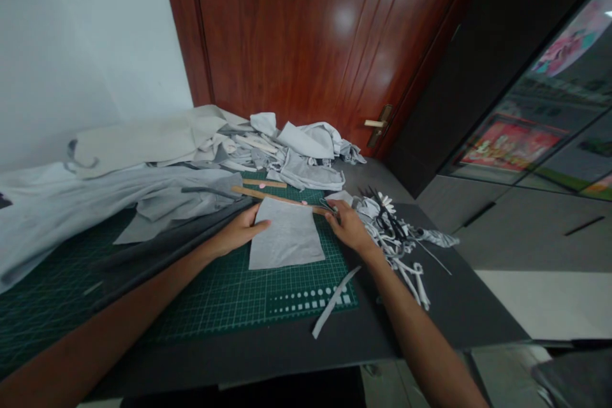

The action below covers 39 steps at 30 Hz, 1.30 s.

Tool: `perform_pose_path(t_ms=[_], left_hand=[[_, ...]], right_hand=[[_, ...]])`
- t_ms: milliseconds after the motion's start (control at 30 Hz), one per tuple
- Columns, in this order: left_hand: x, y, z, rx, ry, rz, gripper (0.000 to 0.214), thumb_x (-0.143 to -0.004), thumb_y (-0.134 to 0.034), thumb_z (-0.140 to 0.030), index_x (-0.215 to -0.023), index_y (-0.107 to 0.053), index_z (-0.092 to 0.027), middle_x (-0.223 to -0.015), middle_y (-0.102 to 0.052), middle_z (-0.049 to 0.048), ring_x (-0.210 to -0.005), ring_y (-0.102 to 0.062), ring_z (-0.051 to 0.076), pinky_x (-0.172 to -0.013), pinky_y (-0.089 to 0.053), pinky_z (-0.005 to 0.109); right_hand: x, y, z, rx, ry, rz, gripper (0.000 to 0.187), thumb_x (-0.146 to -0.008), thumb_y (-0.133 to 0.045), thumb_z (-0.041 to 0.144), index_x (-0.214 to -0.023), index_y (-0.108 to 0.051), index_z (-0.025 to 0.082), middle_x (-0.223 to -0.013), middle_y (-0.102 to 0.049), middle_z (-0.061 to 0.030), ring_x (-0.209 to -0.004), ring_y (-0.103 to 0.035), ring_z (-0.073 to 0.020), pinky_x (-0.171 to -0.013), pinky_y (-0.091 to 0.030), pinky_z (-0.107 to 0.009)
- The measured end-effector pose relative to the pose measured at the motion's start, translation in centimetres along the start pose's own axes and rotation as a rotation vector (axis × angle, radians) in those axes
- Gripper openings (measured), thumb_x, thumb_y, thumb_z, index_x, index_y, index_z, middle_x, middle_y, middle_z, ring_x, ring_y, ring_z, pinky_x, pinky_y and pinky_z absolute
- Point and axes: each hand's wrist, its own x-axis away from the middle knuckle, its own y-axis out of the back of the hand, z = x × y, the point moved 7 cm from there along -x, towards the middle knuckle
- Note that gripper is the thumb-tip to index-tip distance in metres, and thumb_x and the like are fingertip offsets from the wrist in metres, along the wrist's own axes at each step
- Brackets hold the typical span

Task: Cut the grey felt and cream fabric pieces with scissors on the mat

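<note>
Left hand [238,234] lies spread, its fingertips on a grey fabric square [285,234] near the far edge of a green cutting mat [224,293]; right hand [348,226] touches the square's far right corner beside a wooden ruler [272,197], its grip impossible to tell.

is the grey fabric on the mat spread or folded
Spread flat: the grey fabric piece lies smooth on the green cutting mat, no folds showing, left hand touching its edge.

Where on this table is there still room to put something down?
The green cutting mat shows bare below the grey fabric square, between the forearms. Dark tabletop shows bare right of the right hand, nearer than the tangled fabric strips. It is crowded behind, along the heaped pale fabric.
</note>
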Motion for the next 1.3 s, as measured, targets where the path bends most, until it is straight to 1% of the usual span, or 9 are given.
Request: perform_pose_path(t_ms=[100, 167, 300, 533, 733, 1000, 1067, 1200, 1300], left_hand=[[-0.5, 0.6, 0.4, -0.142, -0.042, -0.115, 0.049, -0.082, -0.056, -0.04, -0.124, -0.062, -0.014, -0.12, -0.072, 0.0099, -0.115, -0.065, 0.031, -0.104, -0.049, 0.047], [-0.6, 1.3, 0.4, -0.252, -0.057, -0.19, 0.043, -0.08, -0.051, -0.033, -0.116, -0.065, -0.014, -0.116, -0.074, 0.0084, -0.114, -0.065, 0.03, -0.106, -0.047, 0.047], [-0.3, 2.9, -0.2, -0.399, -0.068, -0.29, 0.036, -0.08, -0.047, -0.029, -0.108, -0.066, -0.018, -0.105, -0.076, 0.0059, -0.11, -0.067, 0.029, -0.104, -0.049, 0.044], [0.3, 4.7, -1.1, -0.446, -0.128, -0.344, 0.049, -0.081, -0.052, -0.027, -0.13, -0.05, -0.016, -0.096, -0.069, 0.0059, -0.079, -0.068, 0.018, -0.069, -0.055, 0.027], [-0.1, 4.0, -1.2, -0.65, -0.13, -0.259, 0.051, -0.077, -0.048, -0.022, -0.127, -0.055, -0.018, -0.116, -0.067, 0.0086, -0.099, -0.065, 0.023, -0.083, -0.053, 0.032], [0.3, 2.6, -1.5, -0.655, -0.08, 0.045, 0.03, -0.077, -0.045, -0.021, -0.096, -0.068, -0.02, -0.084, -0.07, 0.0012, -0.073, -0.063, 0.02, -0.073, -0.05, 0.031], [0.6, 2.5, -2.3, -0.743, -0.146, 0.012, 0.026, -0.075, -0.048, -0.018, -0.091, -0.068, -0.021, -0.087, -0.07, 0.003, -0.081, -0.064, 0.022, -0.08, -0.05, 0.034], [1.2, 2.0, -4.4, -0.88, -0.362, -0.097, 0.03, -0.078, -0.049, -0.011, -0.101, -0.066, -0.019, -0.104, -0.067, 0.0078, -0.104, -0.06, 0.026, -0.095, -0.048, 0.04], [1.6, 0.5, -5.1, -0.896, -0.473, -0.033, 0.03, -0.082, -0.047, -0.008, -0.104, -0.065, -0.017, -0.105, -0.065, 0.0082, -0.106, -0.059, 0.025, -0.097, -0.047, 0.039]], right_hand=[[0.6, 1.0, 0.5, 0.06, 0.033, 0.163, 0.038, -0.086, -0.064, 0.054, -0.096, -0.074, 0.018, -0.094, -0.071, -0.007, -0.089, -0.063, -0.0208, -0.085, -0.049, -0.034], [1.7, -0.2, 0.5, 0.1, -0.006, 0.499, 0.042, -0.082, -0.068, 0.057, -0.098, -0.073, 0.018, -0.081, -0.068, -0.0016, -0.075, -0.06, -0.016, -0.072, -0.047, -0.028], [5.0, -1.5, 0.4, 0.152, -0.191, 0.924, 0.051, -0.064, -0.082, 0.055, -0.097, -0.075, 0.017, -0.074, -0.066, 0.0019, -0.069, -0.059, -0.0135, -0.062, -0.043, -0.023], [8.9, -4.5, 4.3, 0.41, -0.154, 1.001, 0.04, -0.059, -0.089, 0.036, -0.093, -0.076, 0.021, -0.073, -0.065, 0.0038, -0.063, -0.057, -0.0118, -0.053, -0.035, -0.021], [7.2, -4.7, 3.4, 0.472, -0.174, 0.906, 0.016, -0.066, -0.083, 0.021, -0.081, -0.077, 0.021, -0.068, -0.066, 0.004, -0.061, -0.056, -0.0111, -0.057, -0.037, -0.022], [2.5, 1.1, -1.0, 0.62, -0.169, 0.464, 0.009, -0.073, -0.073, 0.016, -0.08, -0.076, 0.022, -0.078, -0.07, -0.0003, -0.073, -0.062, -0.0151, -0.063, -0.038, -0.023], [1.8, 1.8, -1.1, 0.653, -0.127, 0.318, 0.01, -0.08, -0.067, 0.015, -0.083, -0.075, 0.02, -0.081, -0.071, -0.005, -0.077, -0.063, -0.0177, -0.066, -0.039, -0.025], [0.0, 0.3, 0.3, 0.621, 0.007, 0.103, 0.026, -0.097, -0.049, 0.03, -0.107, -0.071, 0.018, -0.092, -0.072, -0.008, -0.08, -0.064, -0.0187, -0.074, -0.045, -0.027], [-2.5, -2.2, 1.3, 0.601, 0.071, 0.003, 0.034, -0.101, -0.037, 0.023, -0.114, -0.068, 0.016, -0.117, -0.069, -0.0113, -0.106, -0.063, -0.0187, -0.094, -0.044, -0.027]])
